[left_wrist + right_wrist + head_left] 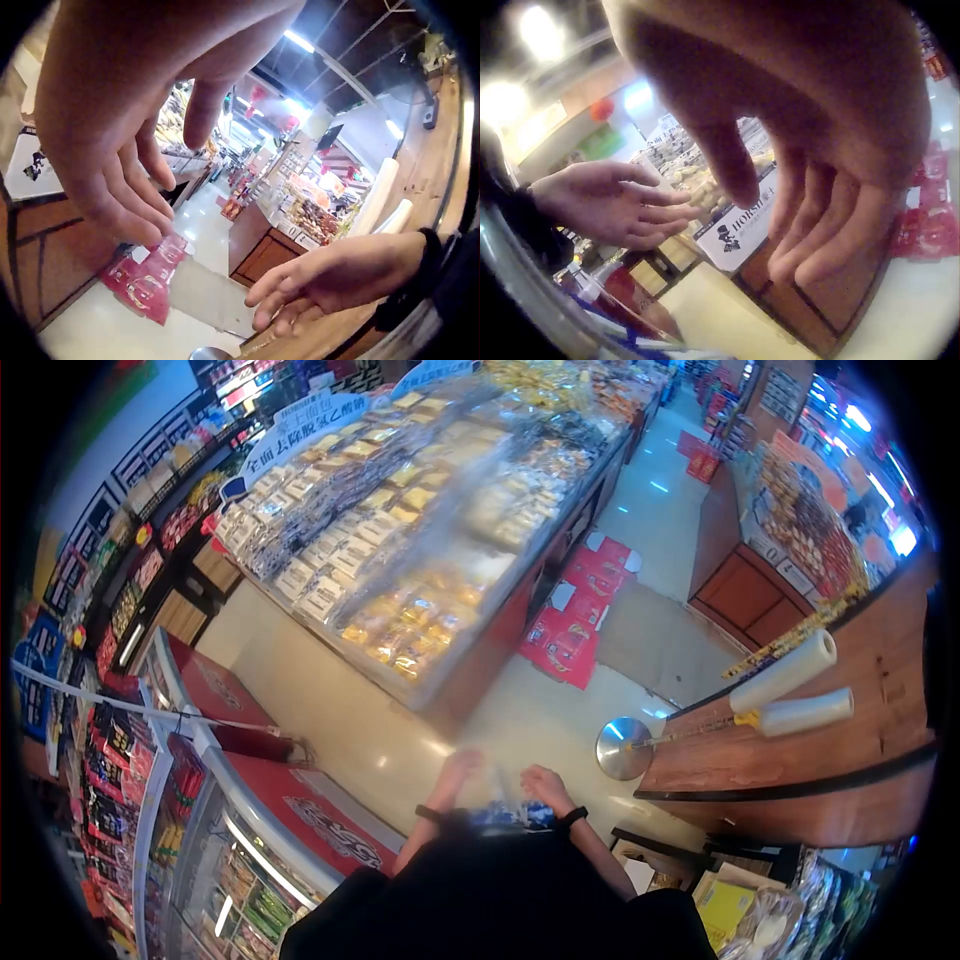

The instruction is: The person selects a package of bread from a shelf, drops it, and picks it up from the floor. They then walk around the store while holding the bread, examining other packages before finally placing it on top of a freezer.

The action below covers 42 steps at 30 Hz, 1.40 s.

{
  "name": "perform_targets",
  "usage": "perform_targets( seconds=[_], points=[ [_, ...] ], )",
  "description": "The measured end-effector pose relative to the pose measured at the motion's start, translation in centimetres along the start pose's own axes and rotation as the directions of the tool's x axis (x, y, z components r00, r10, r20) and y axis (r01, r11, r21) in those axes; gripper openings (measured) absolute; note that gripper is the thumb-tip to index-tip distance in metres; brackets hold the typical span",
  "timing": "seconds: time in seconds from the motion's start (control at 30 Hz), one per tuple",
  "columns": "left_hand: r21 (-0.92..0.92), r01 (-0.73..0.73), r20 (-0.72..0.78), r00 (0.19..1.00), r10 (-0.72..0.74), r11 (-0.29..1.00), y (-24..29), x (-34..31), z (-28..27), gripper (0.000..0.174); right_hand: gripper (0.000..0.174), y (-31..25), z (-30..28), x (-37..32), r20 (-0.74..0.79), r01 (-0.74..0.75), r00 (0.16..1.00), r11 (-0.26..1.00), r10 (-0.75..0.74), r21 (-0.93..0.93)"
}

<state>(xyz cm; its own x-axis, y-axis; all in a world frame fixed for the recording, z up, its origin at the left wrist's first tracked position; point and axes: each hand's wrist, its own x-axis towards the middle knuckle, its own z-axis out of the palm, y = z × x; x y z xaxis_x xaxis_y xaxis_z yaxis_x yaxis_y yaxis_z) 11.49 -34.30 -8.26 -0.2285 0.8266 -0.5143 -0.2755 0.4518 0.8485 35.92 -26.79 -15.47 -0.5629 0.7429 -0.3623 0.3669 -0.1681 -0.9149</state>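
Both bare hands are held apart in front of the body, with dark bands at the wrists. The left hand (458, 775) has relaxed, slightly bent fingers and nothing in it; it fills the upper left of the left wrist view (127, 112). Facing it, the right hand (545, 785) also holds nothing, its fingers loosely bent in the right wrist view (802, 142). Between and below the hands, at the waist, a blue and white patterned item (512, 816) shows partly, the dark clothing hiding the rest.
Ahead stands a long display of packaged bread (345, 550). Red flattened cardboard (575, 620) lies on the floor to its right. A wooden counter with plastic bag rolls (785, 672) and a round metal disc (623, 748) are at right; a glass-topped freezer (240, 840) is at left.
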Motion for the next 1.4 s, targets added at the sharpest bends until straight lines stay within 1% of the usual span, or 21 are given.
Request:
perform_targets(
  seconds=[0.07,0.1,0.2,0.33,0.47,0.53,0.57,0.67,0.73,0.77,0.87,0.9,1.0,1.03,1.13,1.17,1.23,1.27,1.3,1.37,1.4],
  points=[
    [-0.024,-0.052,-0.008,0.999,0.052,0.998,0.6,1.7,-1.0,0.028,0.017,0.1,0.1,3.4,0.010,0.037,0.999,0.999,-0.037,-0.014],
    [-0.033,-0.088,-0.014,0.996,0.087,0.996,1.0,2.5,-1.4,0.028,0.017,-2.2,-0.1,4.1,0.005,0.019,1.000,1.000,-0.019,0.013],
    [-0.095,-0.061,-0.076,0.996,0.054,0.994,3.6,3.6,-1.8,0.030,0.018,-5.9,0.1,7.3,0.062,0.020,0.998,0.997,-0.016,-0.075],
    [-0.102,-0.053,-0.110,0.993,0.042,0.993,5.9,4.4,-2.6,0.028,0.024,-6.4,0.3,11.9,0.185,0.028,0.983,0.975,0.014,-0.222],
    [-0.120,-0.032,-0.185,0.983,0.010,0.992,8.0,5.5,-3.5,0.028,0.023,-8.0,-0.3,15.4,0.272,0.107,0.960,0.986,-0.069,-0.129],
    [-0.147,-0.057,-0.224,0.974,0.023,0.988,8.5,6.4,-3.9,0.029,0.021,-7.4,0.2,17.4,0.275,0.072,0.961,0.992,-0.041,-0.103],
    [-0.112,-0.111,-0.272,0.959,0.077,0.988,8.7,7.0,-3.9,0.030,0.021,-7.0,0.2,18.5,0.275,0.050,0.961,0.995,-0.023,-0.091],
    [0.027,-0.240,-0.416,0.880,0.229,0.970,8.1,9.7,-3.8,0.034,0.019,-5.9,0.2,23.0,0.353,0.138,0.932,0.979,-0.078,-0.148],
    [0.163,-0.307,-0.503,0.791,0.347,0.937,6.9,13.5,-4.7,0.038,0.017,-10.2,0.0,25.0,0.389,0.020,0.921,0.993,0.027,-0.115],
    [0.125,-0.294,-0.488,0.814,0.316,0.948,8.8,13.7,-4.9,0.042,0.016,-12.4,0.1,26.8,0.406,-0.036,0.911,0.994,0.073,-0.100],
    [0.207,-0.355,-0.651,0.646,0.399,0.912,12.0,14.4,-3.7,0.043,0.015,-15.5,0.6,31.2,0.457,0.175,0.884,0.977,-0.100,-0.125],
    [0.212,-0.353,-0.686,0.610,0.396,0.911,13.5,14.7,-3.9,0.043,0.014,-17.2,0.6,32.1,0.466,0.093,0.882,0.995,-0.074,-0.019],
    [0.344,-0.114,-0.827,0.433,0.358,0.932,17.6,14.2,-4.1,0.044,0.015,-20.4,1.7,35.5,0.533,0.213,0.833,0.975,-0.148,-0.063],
    [0.278,-0.165,-0.844,0.429,0.323,0.946,18.7,13.9,-4.4,0.044,0.019,-21.1,1.8,36.4,0.567,0.246,0.808,0.965,-0.156,-0.086],
    [0.233,-0.185,-0.920,0.278,0.278,0.955,18.1,15.8,-5.8,0.045,0.027,-22.4,3.2,38.9,0.554,0.613,0.655,0.790,-0.514,0.009],
    [0.205,-0.182,-0.931,0.267,0.249,0.962,17.8,16.3,-6.0,0.045,0.035,-22.4,3.3,39.8,0.628,0.498,0.689,0.866,-0.361,-0.050],
    [0.148,-0.188,-0.950,0.244,0.193,0.971,18.6,17.2,-6.9,0.046,0.038,-26.1,3.5,40.3,0.679,0.487,0.629,0.873,-0.379,0.035],
    [0.041,-0.317,-0.965,0.233,0.120,0.948,19.8,17.4,-6.9,0.046,0.040,-27.8,3.8,40.7,0.697,0.483,0.597,0.872,-0.397,0.082],
    [-0.055,-0.441,-0.971,0.231,0.054,0.896,21.9,17.2,-6.6,0.047,0.049,-27.5,4.3,42.1,0.761,0.400,0.571,0.914,-0.308,0.070],
    [-0.200,-0.627,-0.969,0.240,-0.058,0.753,24.0,17.0,-6.2,0.049,0.055,-30.1,5.1,41.8,0.775,0.327,0.563,0.939,-0.287,0.110],
    [-0.189,-0.620,-0.975,0.210,-0.072,0.762,23.3,17.4,-6.5,0.050,0.058,-31.1,5.3,41.5,0.781,0.285,0.562,0.950,-0.272,0.126]
  ],
)
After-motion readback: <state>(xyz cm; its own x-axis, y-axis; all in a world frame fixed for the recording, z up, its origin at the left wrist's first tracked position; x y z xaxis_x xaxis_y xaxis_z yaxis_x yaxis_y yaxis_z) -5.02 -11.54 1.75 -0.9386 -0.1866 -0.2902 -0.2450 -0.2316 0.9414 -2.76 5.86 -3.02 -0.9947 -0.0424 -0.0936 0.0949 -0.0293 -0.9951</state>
